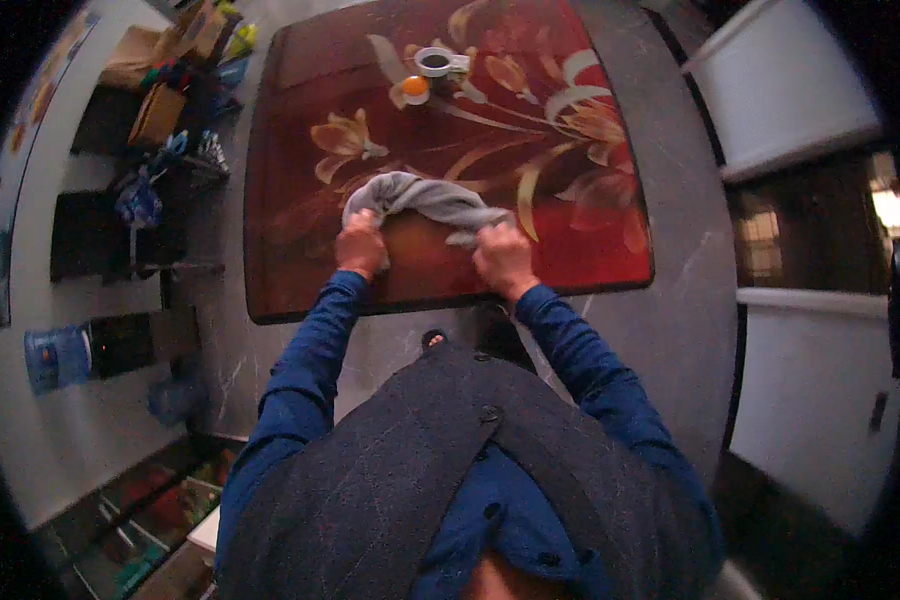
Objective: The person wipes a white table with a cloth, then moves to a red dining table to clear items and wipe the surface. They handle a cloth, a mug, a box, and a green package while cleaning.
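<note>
A grey cloth (435, 196), bunched and twisted, arches between my two hands above a dark red table (292, 262) printed with flowers. My left hand (361, 244) is closed on the cloth's left end, and my right hand (504, 256) grips its right end; a small flap hangs beside that hand. Beyond the cloth, near the table's far side, stands a white cup (435, 61) with dark contents. An orange ball-like object (415, 86) rests just in front of the cup, on something small and white.
At the left, shelves hold cardboard boxes (156, 114) and a blue plastic bag (139, 201). A large blue-tinted water bottle (56, 358) lies lower left. White cabinets (810, 382) line the right side. Grey marbled floor (690, 225) surrounds the table.
</note>
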Demonstrator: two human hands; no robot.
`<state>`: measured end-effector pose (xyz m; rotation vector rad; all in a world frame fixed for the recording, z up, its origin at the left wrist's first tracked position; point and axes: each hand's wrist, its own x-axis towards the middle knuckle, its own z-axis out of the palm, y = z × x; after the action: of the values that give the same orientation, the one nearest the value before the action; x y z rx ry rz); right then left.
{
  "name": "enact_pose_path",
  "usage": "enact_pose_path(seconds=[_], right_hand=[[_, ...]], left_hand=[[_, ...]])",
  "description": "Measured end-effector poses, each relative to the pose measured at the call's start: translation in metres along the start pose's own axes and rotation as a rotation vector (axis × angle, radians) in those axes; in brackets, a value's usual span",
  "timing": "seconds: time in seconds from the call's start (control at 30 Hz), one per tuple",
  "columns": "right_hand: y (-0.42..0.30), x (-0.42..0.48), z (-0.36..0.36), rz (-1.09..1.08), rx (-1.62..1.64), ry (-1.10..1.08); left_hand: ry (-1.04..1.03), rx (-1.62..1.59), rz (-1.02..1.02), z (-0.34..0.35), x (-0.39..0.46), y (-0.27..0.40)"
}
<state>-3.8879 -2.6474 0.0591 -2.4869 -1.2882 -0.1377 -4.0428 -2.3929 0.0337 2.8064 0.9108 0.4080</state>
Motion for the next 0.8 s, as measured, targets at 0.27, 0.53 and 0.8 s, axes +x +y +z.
enact_pose_path(seconds=[0.27,0.53,0.8], right_hand=[[-0.005,-0.045,0.007,0.124,0.133,-0.060],[0.026,-0.061,-0.020,0.219,-0.159,0.038],[0.014,-0.069,0.006,0.149,0.089,0.067]], left_hand=[[-0.328,-0.187,0.459,-0.009,-0.087,0.094],[-0.293,-0.078,0.215,-0.038,-0.047,0.001],[-0.315,-0.326,0.513,-0.001,-0.080,0.115]])
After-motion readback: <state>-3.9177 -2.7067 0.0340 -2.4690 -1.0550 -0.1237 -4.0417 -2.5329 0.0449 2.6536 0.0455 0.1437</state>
